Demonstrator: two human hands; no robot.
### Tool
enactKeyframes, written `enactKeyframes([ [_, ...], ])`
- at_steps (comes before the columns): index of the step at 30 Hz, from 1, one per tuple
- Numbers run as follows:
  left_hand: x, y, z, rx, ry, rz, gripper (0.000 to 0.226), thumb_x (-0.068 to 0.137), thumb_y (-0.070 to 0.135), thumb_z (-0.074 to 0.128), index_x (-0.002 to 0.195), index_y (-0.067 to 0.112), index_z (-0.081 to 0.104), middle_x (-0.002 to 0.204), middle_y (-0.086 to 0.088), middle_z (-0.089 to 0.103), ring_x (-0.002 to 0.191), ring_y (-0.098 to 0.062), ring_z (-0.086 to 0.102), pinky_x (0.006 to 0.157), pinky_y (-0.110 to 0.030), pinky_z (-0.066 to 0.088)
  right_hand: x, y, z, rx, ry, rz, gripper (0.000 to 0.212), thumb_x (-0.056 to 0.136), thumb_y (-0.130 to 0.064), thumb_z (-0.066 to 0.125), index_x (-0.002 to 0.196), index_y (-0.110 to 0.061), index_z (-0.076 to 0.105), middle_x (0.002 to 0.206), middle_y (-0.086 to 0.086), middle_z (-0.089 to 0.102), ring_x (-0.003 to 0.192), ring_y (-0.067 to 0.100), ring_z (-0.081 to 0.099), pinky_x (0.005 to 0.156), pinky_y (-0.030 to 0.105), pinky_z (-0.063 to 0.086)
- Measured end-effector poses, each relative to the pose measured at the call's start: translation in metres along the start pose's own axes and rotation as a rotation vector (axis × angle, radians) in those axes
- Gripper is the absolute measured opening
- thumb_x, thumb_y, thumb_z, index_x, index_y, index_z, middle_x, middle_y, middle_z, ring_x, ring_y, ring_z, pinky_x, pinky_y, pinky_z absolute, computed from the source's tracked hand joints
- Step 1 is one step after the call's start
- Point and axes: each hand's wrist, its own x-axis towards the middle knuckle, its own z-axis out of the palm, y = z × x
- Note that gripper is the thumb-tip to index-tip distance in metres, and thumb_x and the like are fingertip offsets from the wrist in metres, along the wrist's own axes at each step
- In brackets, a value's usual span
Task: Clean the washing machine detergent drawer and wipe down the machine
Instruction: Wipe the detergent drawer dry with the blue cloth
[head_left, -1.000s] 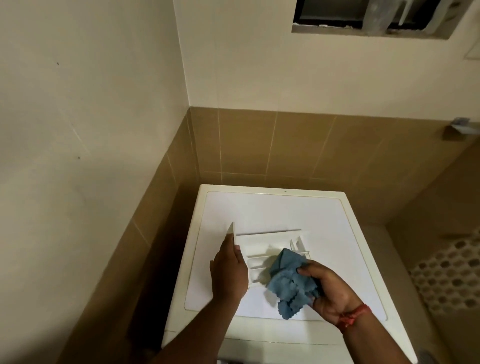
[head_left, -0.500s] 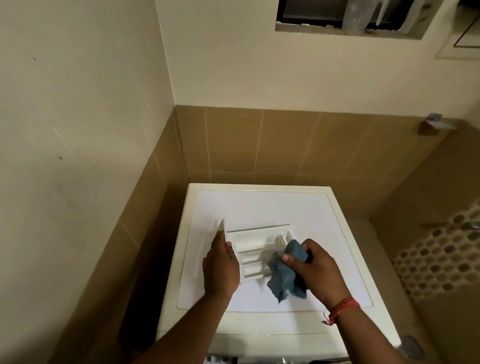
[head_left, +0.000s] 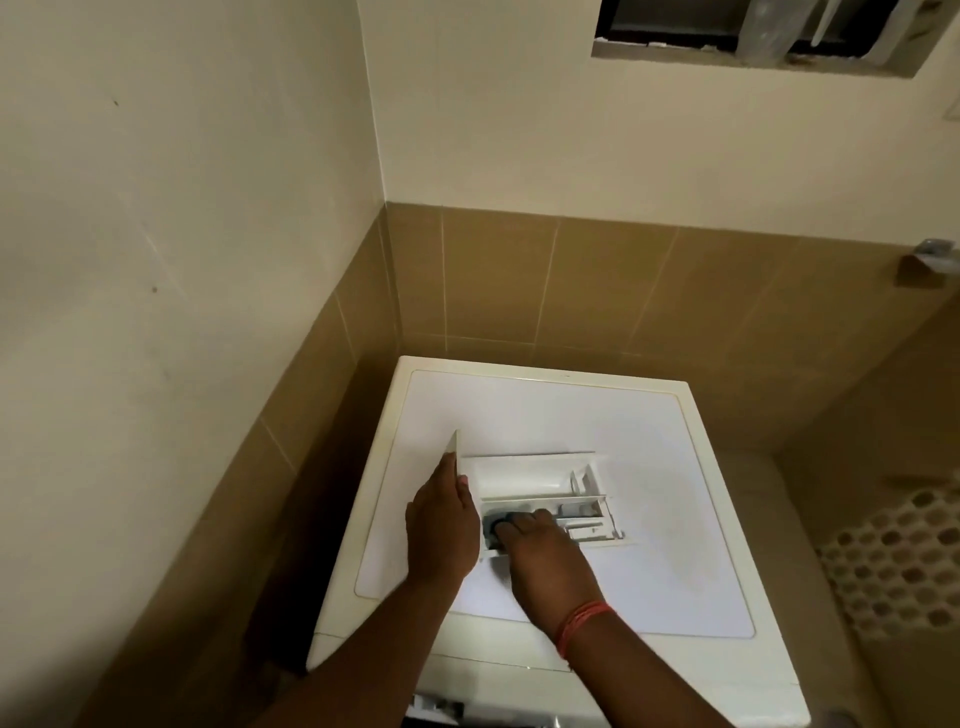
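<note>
The detergent drawer (head_left: 540, 499), white plastic with several compartments, lies on the flat white top of the washing machine (head_left: 597, 410), near its front left part, with its front panel standing up at the left end. The left hand (head_left: 441, 525) grips that panel end, thumb over the edge and fingers curled against it. The right hand (head_left: 545, 556) reaches into the near compartment with curled fingers pressing a blue cloth (head_left: 496, 519) down inside; only a small dark fold of the cloth shows past the fingertips. A red thread band (head_left: 579, 623) circles the right wrist.

The machine stands in a room corner. Brown tiles (head_left: 623, 291) cover the lower walls, with cream painted wall (head_left: 182, 208) above. A recessed window opening (head_left: 753, 36) sits high in the back wall, and a small metal fitting (head_left: 932, 254) juts from the tiles at the right. A patterned hexagon mosaic (head_left: 898, 561) shows at the lower right. No brand name, label or writing can be read on the machine or the drawer.
</note>
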Motion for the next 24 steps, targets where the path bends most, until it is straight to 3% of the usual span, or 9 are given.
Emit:
enactKeyframes([
  [3,0.0,0.0,0.001,0.016,0.007,-0.013,0.042,0.103,0.032,0.04,0.142,0.017,0.047,0.131,-0.003,0.063,0.118,-0.024,0.062,0.103,-0.043,0.05,0.0,0.017,-0.005,-0.041,-0.12,-0.028,0.044,0.072,-0.019,0.058,0.112,-0.032,0.069,0.107,-0.008,0.07,0.1,0.02,0.064,0.087,0.039,0.049],
  [6,-0.001,-0.001,0.001,0.013,0.009,-0.01,0.042,0.103,0.032,0.04,0.142,0.018,0.047,0.131,-0.002,0.064,0.119,-0.024,0.062,0.102,-0.045,0.05,-0.001,0.027,-0.015,-0.148,-0.282,0.057,0.049,0.083,-0.023,0.047,0.129,-0.031,0.057,0.128,-0.007,0.062,0.12,0.019,0.055,0.107,0.043,0.034],
  [8,-0.002,-0.001,0.002,0.01,0.012,-0.005,0.042,0.103,0.032,0.039,0.142,0.018,0.046,0.13,-0.003,0.064,0.118,-0.024,0.062,0.102,-0.046,0.05,0.003,0.025,-0.017,-0.23,-0.325,0.092,0.045,0.083,-0.019,0.05,0.127,-0.024,0.059,0.125,0.0,0.062,0.117,0.023,0.057,0.104,0.041,0.038],
  [11,-0.001,0.001,0.004,0.006,0.028,-0.013,0.043,0.103,0.032,0.038,0.142,0.016,0.047,0.13,-0.004,0.064,0.118,-0.025,0.062,0.101,-0.045,0.05,0.012,0.011,-0.011,-0.146,-0.34,0.052,0.043,0.083,-0.01,0.054,0.126,-0.015,0.06,0.121,0.007,0.061,0.11,0.029,0.059,0.096,0.038,0.048],
  [16,-0.001,0.0,0.006,0.022,0.035,-0.024,0.042,0.103,0.03,0.038,0.141,0.016,0.047,0.13,-0.005,0.064,0.118,-0.026,0.062,0.1,-0.047,0.051,0.0,0.023,-0.004,0.155,-0.285,-0.048,0.058,0.082,-0.002,0.05,0.137,-0.022,0.052,0.13,0.001,0.055,0.121,0.021,0.049,0.104,0.027,0.038],
  [20,-0.001,0.001,0.005,0.083,0.004,-0.012,0.042,0.103,0.033,0.035,0.141,0.019,0.046,0.13,-0.002,0.063,0.119,-0.024,0.061,0.102,-0.049,0.049,0.0,0.049,-0.014,-0.018,-0.352,0.033,0.05,0.091,-0.008,0.045,0.137,-0.028,0.051,0.133,-0.002,0.055,0.123,0.022,0.051,0.102,0.037,0.045],
  [24,-0.001,0.004,0.007,0.05,0.018,-0.023,0.041,0.103,0.029,0.036,0.141,0.017,0.045,0.128,-0.005,0.065,0.116,-0.025,0.063,0.098,-0.046,0.052,0.009,0.012,-0.005,-0.114,-0.302,0.078,0.046,0.086,-0.002,0.049,0.129,-0.016,0.057,0.125,0.007,0.058,0.115,0.03,0.057,0.096,0.04,0.048],
])
